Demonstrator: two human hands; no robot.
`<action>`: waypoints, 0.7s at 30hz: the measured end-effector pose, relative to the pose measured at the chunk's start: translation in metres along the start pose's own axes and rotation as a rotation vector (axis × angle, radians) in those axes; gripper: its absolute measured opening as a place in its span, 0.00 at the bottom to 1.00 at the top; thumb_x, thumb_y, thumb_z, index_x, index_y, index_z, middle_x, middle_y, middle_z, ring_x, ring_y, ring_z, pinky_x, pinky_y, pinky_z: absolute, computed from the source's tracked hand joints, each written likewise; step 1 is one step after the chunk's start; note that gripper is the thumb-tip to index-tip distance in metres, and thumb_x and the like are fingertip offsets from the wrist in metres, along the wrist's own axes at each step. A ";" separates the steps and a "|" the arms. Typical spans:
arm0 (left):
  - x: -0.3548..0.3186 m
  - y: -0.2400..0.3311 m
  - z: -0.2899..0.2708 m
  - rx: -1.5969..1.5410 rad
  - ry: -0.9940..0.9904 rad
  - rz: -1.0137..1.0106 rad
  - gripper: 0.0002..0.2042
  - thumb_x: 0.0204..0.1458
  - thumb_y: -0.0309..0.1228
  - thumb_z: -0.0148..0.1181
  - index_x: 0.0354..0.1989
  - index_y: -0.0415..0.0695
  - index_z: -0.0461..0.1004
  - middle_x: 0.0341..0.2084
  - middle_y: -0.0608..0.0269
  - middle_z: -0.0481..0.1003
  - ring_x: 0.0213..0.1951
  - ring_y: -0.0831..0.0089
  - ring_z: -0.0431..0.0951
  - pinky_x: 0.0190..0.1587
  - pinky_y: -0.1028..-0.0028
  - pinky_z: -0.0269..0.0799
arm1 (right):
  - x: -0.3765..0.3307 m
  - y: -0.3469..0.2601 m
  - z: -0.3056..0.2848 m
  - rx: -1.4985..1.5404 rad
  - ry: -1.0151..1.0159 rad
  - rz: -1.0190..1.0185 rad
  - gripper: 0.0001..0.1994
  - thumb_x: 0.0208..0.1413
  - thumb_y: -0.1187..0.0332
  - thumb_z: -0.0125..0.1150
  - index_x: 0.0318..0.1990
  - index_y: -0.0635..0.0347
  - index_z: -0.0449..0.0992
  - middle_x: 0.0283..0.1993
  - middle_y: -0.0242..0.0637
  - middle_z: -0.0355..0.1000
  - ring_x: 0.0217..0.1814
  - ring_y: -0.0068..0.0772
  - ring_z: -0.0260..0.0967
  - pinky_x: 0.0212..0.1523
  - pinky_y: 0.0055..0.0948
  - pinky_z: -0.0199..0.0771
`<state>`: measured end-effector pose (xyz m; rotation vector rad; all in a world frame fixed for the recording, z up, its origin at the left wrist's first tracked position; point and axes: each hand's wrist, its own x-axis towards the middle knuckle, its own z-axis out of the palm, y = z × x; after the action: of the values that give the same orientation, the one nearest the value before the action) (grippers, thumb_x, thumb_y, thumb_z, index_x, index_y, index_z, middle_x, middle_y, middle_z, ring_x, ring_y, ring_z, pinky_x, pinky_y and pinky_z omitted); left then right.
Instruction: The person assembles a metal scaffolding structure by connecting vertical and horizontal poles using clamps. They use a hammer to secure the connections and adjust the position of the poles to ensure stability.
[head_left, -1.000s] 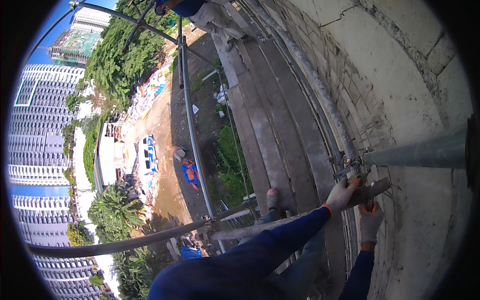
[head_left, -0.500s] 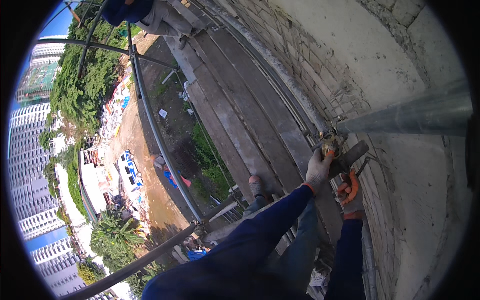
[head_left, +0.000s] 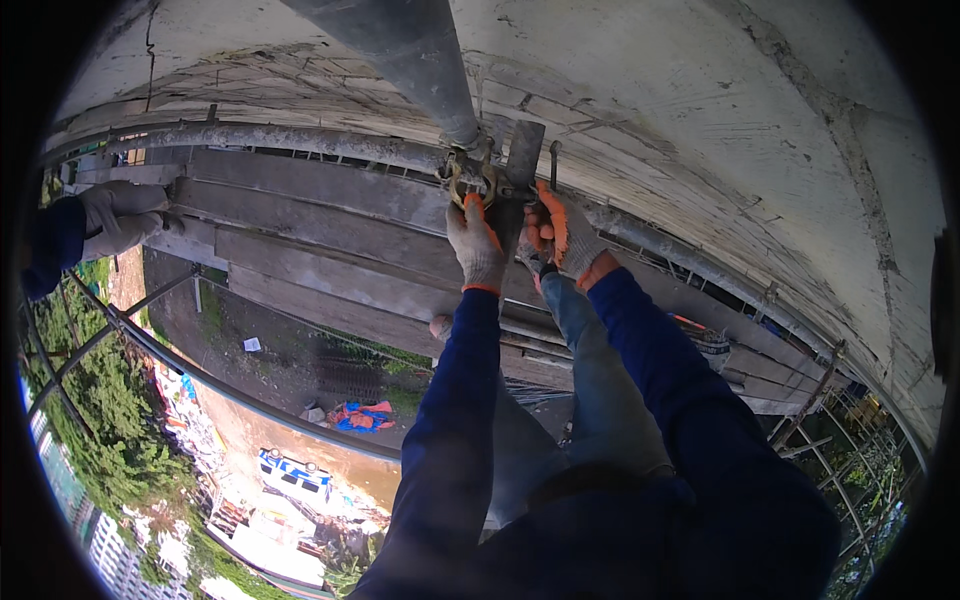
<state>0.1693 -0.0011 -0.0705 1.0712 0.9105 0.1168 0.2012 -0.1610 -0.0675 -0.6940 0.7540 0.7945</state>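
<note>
My left hand (head_left: 474, 248), in a pale glove with orange fingertips, is closed on a brass-coloured scaffold clamp (head_left: 462, 186) at the foot of a thick grey pole (head_left: 425, 65). To its right, my right hand (head_left: 568, 236), in a similar orange-coated glove, has its fingers curled. A thin metal rod with a rounded end (head_left: 555, 160) rises from beside those fingers; its lower part is hidden, so its kind is unclear. Between my hands a short grey tube end (head_left: 525, 150) sticks up next to the clamp.
Worn planks (head_left: 330, 240) form a narrow walkway along a rough concrete wall (head_left: 640, 80). A horizontal pipe (head_left: 330, 145) follows the wall. Another person's legs (head_left: 125, 210) are at the far left. A guard rail (head_left: 250, 390) borders the drop, with a blue-and-white vehicle (head_left: 295, 475) below.
My view has swung round, so the wall now lies across the top and my hands appear nearer the middle. Both hands remain at the clamp, and my left still grips it.
</note>
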 end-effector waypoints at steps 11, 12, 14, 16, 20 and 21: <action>-0.002 -0.019 0.000 0.188 0.054 0.158 0.27 0.67 0.36 0.50 0.72 0.43 0.55 0.65 0.52 0.63 0.60 0.61 0.69 0.59 0.67 0.66 | -0.046 -0.003 -0.036 -0.112 -0.182 0.056 0.16 0.66 0.58 0.59 0.55 0.56 0.72 0.30 0.34 0.73 0.19 0.21 0.66 0.20 0.30 0.67; -0.010 -0.010 0.006 0.291 0.065 0.160 0.28 0.67 0.36 0.49 0.73 0.43 0.53 0.66 0.51 0.61 0.62 0.60 0.68 0.61 0.67 0.65 | -0.074 -0.012 -0.019 -0.201 -0.077 0.082 0.15 0.66 0.59 0.58 0.54 0.55 0.73 0.30 0.34 0.73 0.19 0.21 0.65 0.21 0.30 0.70; -0.022 0.012 0.025 0.488 0.087 0.184 0.29 0.67 0.34 0.46 0.75 0.43 0.50 0.70 0.48 0.57 0.66 0.56 0.64 0.63 0.65 0.63 | -0.099 -0.016 -0.009 -0.174 0.035 0.108 0.12 0.66 0.60 0.58 0.51 0.54 0.73 0.30 0.34 0.73 0.20 0.21 0.67 0.24 0.31 0.76; -0.020 0.012 0.029 0.712 0.104 0.332 0.26 0.66 0.32 0.44 0.74 0.48 0.55 0.70 0.42 0.55 0.64 0.46 0.66 0.60 0.61 0.66 | -0.111 -0.019 0.004 -0.244 0.109 0.159 0.13 0.66 0.58 0.58 0.51 0.55 0.73 0.29 0.34 0.73 0.19 0.20 0.66 0.25 0.31 0.79; -0.032 0.012 0.031 0.984 0.048 0.397 0.25 0.65 0.34 0.46 0.72 0.53 0.60 0.71 0.35 0.49 0.57 0.36 0.73 0.50 0.54 0.77 | -0.114 -0.040 0.018 -0.491 0.124 0.258 0.16 0.66 0.56 0.58 0.49 0.59 0.73 0.28 0.33 0.73 0.20 0.21 0.68 0.28 0.30 0.82; -0.039 0.016 0.032 1.024 0.019 0.367 0.25 0.64 0.34 0.48 0.72 0.54 0.61 0.71 0.33 0.48 0.56 0.34 0.73 0.48 0.54 0.78 | -0.114 -0.044 0.022 -0.533 0.119 0.274 0.16 0.66 0.56 0.58 0.47 0.61 0.74 0.29 0.34 0.74 0.21 0.22 0.69 0.30 0.31 0.83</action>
<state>0.1712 -0.0345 -0.0293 2.1885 0.7725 -0.0519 0.1895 -0.2088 0.0470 -1.1369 0.7592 1.2346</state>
